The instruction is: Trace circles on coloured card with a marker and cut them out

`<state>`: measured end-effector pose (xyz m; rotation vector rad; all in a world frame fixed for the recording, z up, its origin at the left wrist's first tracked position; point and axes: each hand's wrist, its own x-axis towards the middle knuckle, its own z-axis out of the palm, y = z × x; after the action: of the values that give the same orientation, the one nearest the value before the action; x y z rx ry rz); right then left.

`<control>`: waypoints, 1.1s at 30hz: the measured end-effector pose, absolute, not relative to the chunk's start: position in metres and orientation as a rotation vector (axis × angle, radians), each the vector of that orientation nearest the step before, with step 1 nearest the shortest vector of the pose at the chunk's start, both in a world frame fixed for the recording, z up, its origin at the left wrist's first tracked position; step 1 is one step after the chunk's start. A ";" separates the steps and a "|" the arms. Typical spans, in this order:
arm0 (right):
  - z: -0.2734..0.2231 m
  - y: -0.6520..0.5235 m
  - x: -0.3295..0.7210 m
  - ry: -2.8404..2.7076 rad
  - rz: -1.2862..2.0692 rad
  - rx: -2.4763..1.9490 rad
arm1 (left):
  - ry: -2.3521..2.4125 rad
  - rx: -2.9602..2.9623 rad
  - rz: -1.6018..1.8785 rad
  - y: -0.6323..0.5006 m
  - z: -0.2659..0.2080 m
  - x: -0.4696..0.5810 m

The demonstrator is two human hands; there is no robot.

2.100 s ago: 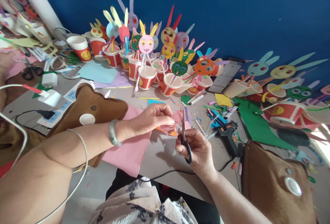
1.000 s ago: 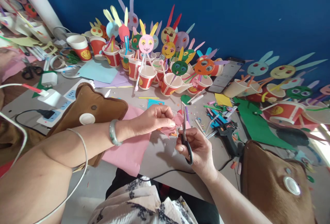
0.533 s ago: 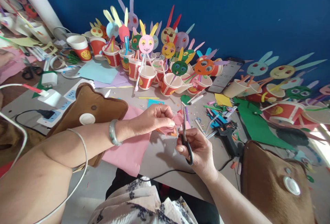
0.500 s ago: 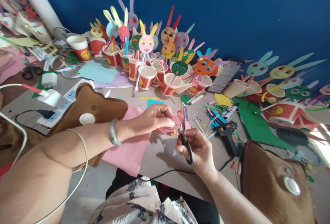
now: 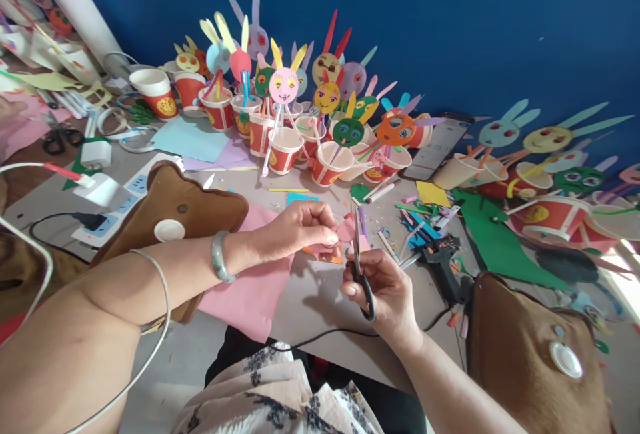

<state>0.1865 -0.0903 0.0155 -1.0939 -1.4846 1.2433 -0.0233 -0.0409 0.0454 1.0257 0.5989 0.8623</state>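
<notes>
My left hand [image 5: 311, 229] pinches a small piece of pink paper [image 5: 346, 231] between thumb and fingertips, above the middle of the table. My right hand [image 5: 385, 287] is closed round the black handles of a pair of scissors [image 5: 357, 257]. The blades point away from me and stand at the right edge of the pink paper; whether they touch it I cannot tell. Under my left forearm lies a large sheet of pink paper [image 5: 250, 294]. Orange paper [image 5: 333, 254] shows below the left fingertips.
Red-and-white paper cups [image 5: 286, 154] holding paper rabbit heads line the blue wall. To the right are a black glue gun [image 5: 445, 267], paper scraps, green paper [image 5: 500, 241] and a brown cushion [image 5: 530, 354]. On the left sit another brown cushion [image 5: 200, 201] and a power strip [image 5: 135, 187].
Almost nothing differs. The pink paper and the left fingertips have shifted very slightly; the scissors stay in nearly the same place.
</notes>
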 end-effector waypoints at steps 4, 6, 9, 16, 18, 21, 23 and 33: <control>0.017 -0.091 0.186 -1.474 1.252 -1.093 | 0.598 1.009 0.863 -0.041 0.046 -0.023; 0.017 -0.091 0.185 -1.472 1.252 -1.080 | 0.601 1.006 0.862 -0.040 0.046 -0.024; 0.017 -0.091 0.185 -1.467 1.262 -1.073 | 0.596 0.999 0.864 -0.040 0.046 -0.024; 0.015 -0.091 0.187 -1.482 1.240 -1.105 | 0.615 0.989 0.874 -0.040 0.049 -0.024; 0.013 -0.091 0.187 -1.478 1.242 -1.104 | 0.613 0.992 0.894 -0.040 0.049 -0.024; 0.012 -0.091 0.187 -1.469 1.245 -1.084 | 0.614 1.005 0.899 -0.040 0.048 -0.024; 0.012 -0.091 0.186 -1.471 1.244 -1.072 | 0.626 1.010 0.874 -0.040 0.047 -0.024; 0.013 -0.090 0.187 -1.491 1.261 -1.072 | 0.679 0.969 0.814 -0.040 0.050 -0.021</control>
<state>0.1872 -0.0895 0.0131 -1.0717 -1.4914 1.2613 -0.0215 -0.0403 0.0500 0.9686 0.6786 0.8140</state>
